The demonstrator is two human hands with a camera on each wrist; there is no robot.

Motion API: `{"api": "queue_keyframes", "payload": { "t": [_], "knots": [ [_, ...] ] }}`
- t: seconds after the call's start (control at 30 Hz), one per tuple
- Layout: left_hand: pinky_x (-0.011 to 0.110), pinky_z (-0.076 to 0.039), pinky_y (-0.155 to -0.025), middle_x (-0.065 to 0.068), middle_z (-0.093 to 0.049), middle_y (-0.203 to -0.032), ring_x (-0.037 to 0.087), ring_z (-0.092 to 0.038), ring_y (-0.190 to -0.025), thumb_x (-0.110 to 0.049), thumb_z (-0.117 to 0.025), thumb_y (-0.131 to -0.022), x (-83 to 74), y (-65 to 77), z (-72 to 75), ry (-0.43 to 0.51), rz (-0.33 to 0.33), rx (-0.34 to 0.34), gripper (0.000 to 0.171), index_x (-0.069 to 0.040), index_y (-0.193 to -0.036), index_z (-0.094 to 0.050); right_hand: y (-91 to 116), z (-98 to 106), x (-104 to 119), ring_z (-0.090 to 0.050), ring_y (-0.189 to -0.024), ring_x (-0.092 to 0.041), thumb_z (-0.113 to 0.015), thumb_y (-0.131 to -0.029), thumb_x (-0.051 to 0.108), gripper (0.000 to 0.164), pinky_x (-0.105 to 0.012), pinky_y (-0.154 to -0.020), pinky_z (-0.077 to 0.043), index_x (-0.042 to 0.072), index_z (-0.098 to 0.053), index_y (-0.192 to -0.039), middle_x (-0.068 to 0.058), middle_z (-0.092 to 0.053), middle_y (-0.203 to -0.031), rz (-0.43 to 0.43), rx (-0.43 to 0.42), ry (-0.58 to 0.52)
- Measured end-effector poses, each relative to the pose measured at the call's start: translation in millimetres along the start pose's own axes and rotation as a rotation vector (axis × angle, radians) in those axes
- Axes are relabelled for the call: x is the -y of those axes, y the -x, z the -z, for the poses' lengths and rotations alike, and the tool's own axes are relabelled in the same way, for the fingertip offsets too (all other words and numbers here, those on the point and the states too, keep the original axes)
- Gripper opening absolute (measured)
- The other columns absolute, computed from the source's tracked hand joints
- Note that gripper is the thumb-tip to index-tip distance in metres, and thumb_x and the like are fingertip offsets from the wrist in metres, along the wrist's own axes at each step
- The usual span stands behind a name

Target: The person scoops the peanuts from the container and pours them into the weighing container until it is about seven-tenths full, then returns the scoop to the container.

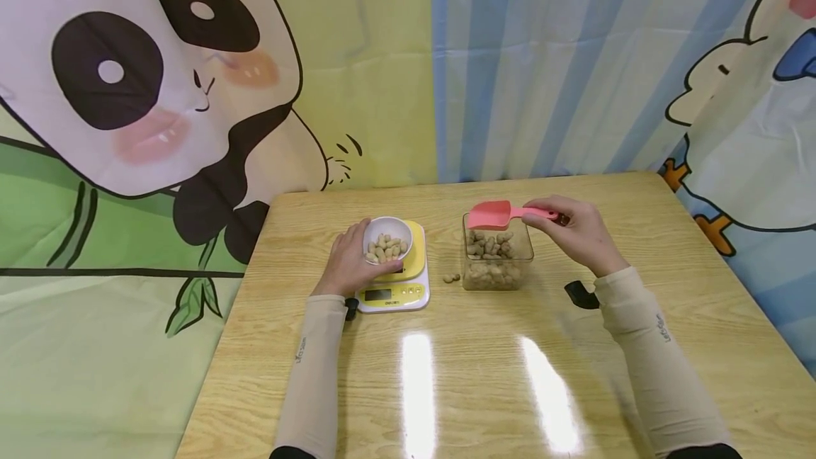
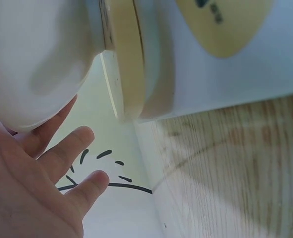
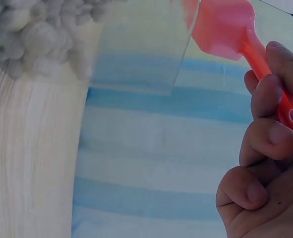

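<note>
My left hand (image 1: pixel 353 261) holds the side of a small white bowl (image 2: pixel 42 64), thumb along its near side and fingers on its far left. Peanuts in the shell (image 1: pixel 386 249) lie in the bowl, which sits on a yellow-and-white kitchen scale (image 1: pixel 417 292). In the right wrist view, a pink scoop (image 3: pixel 223 29) has its handle pinched between the thumb and fingers of my right hand (image 3: pixel 265 163). From the head view, the scoop is above a clear plastic box (image 1: pixel 524 249) partly filled with peanuts; whether its bowl carries anything cannot be seen.
A couple of loose peanuts (image 1: pixel 451 278) lie on the wooden table (image 1: pixel 484 360) between the scale and the box. Behind the table hangs a printed curtain (image 1: pixel 376 91) with a panda and stripes.
</note>
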State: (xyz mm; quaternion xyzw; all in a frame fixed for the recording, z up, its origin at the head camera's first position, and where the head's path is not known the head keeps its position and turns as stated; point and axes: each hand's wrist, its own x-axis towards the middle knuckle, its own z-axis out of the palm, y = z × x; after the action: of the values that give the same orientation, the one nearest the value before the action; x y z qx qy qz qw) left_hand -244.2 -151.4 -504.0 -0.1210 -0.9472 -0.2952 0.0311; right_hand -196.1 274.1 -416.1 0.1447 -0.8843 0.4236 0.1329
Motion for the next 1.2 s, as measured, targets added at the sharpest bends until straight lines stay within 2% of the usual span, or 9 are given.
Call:
{"api": "queue_keyframes", "payload": {
  "t": [0.37, 0.53, 0.77, 0.9, 1.1, 1.2],
  "knots": [
    [0.050, -0.021, -0.119, 0.010, -0.048, -0.146, 0.030, -0.048, -0.124, -0.074, -0.082, -0.065, -1.3, 1.3, 0.7, 0.010, 0.009, -0.006, 0.124, -0.012, -0.159, -0.030, 9.2, 11.6, -13.8, -0.051, -0.062, -0.018, -0.073, -0.095, 0.032, 0.025, -0.028, -0.053, -0.043, 0.018, -0.077, -0.116, 0.003, -0.071, -0.094, 0.010, 0.044, 0.095],
    [0.051, -0.023, -0.118, 0.010, -0.048, -0.146, 0.030, -0.048, -0.123, -0.073, -0.082, -0.065, -0.3, 1.6, 0.1, 0.005, 0.010, 0.001, 0.124, -0.013, -0.159, -0.029, 7.8, 16.9, -13.3, -0.052, -0.062, -0.016, -0.073, -0.095, 0.031, 0.027, -0.028, -0.053, -0.044, 0.014, -0.077, -0.115, 0.001, -0.070, -0.088, 0.033, 0.109, 0.139],
    [0.049, -0.020, -0.119, 0.010, -0.049, -0.145, 0.030, -0.048, -0.124, -0.072, -0.082, -0.066, -1.7, 2.5, 1.4, 0.002, 0.003, 0.002, 0.123, -0.012, -0.159, -0.029, 2.8, 17.5, -9.5, -0.055, -0.066, -0.015, -0.073, -0.095, 0.034, 0.026, -0.030, -0.059, -0.048, 0.016, -0.077, -0.113, 0.003, -0.070, -0.087, 0.035, 0.207, 0.210],
    [0.049, -0.021, -0.119, 0.010, -0.049, -0.144, 0.029, -0.049, -0.122, -0.073, -0.082, -0.066, -2.0, 3.2, 1.1, 0.000, 0.002, -0.002, 0.123, -0.011, -0.159, -0.030, -0.7, 15.0, -9.0, -0.056, -0.066, -0.014, -0.072, -0.096, 0.036, 0.028, -0.031, -0.059, -0.049, 0.015, -0.078, -0.113, 0.004, -0.072, -0.090, 0.057, 0.251, 0.222],
    [0.049, -0.023, -0.118, 0.008, -0.048, -0.146, 0.029, -0.048, -0.123, -0.072, -0.082, -0.066, -1.2, 2.5, -0.4, 0.006, 0.010, -0.001, 0.122, -0.012, -0.159, -0.030, -2.8, 12.7, -8.4, -0.053, -0.064, -0.017, -0.070, -0.096, 0.040, 0.029, -0.032, -0.058, -0.046, 0.016, -0.078, -0.111, 0.004, -0.068, -0.083, 0.001, 0.279, 0.207],
    [0.049, -0.024, -0.117, 0.008, -0.048, -0.145, 0.029, -0.048, -0.122, -0.073, -0.082, -0.066, -0.6, 1.9, 0.6, 0.004, 0.009, 0.006, 0.122, -0.013, -0.159, -0.029, -3.5, 11.3, -11.2, -0.055, -0.067, -0.018, -0.070, -0.096, 0.040, 0.034, -0.033, -0.059, -0.047, 0.012, -0.077, -0.115, 0.001, -0.070, -0.088, 0.009, 0.283, 0.200]
  ]
}}
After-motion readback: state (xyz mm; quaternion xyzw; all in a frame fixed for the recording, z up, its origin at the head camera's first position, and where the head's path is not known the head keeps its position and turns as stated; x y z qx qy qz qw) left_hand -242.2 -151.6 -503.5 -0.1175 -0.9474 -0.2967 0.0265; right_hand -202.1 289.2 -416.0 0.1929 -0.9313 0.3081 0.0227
